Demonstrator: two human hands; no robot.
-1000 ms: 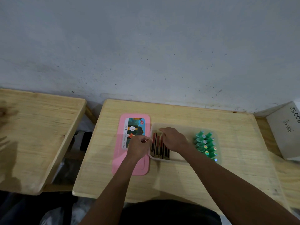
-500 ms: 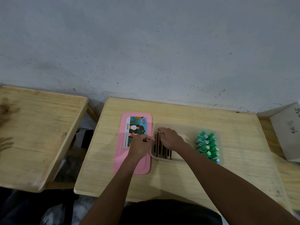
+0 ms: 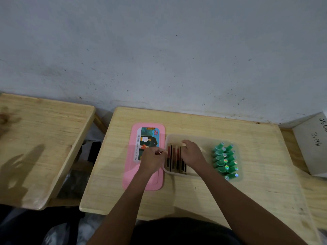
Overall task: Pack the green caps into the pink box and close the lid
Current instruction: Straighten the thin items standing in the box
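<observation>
Item: packing step, contents being squared up before closure. Right hand [image 3: 192,154]: lowered into the shallow translucent plastic box [image 3: 198,137], fingers bent down onto a row of slim dark and red sticks [image 3: 174,160]; whether it pinches one or only presses cannot be told. Left hand [image 3: 153,160]: fingers curled together at the box's left rim, apparently pinching the rim or something small there; which of the two cannot be told. Small green caps [image 3: 224,161], cone-shaped plastic with shiny round ends: two close rows just beyond the right wrist, on the little-finger side, seemingly inside the box's right end, well apart from the left hand. Flat pink rectangular plastic lid [image 3: 141,183], printed label up: lies on the pale wooden desk [image 3: 194,121] directly under the left hand and forearm, beside the box. Handling note, as judgement: level the sticks so nothing stands above the rim, keep the left hand steadying the box, avoid nudging the cap rows with the right wrist, then lift the lid across and press it down evenly.
</observation>
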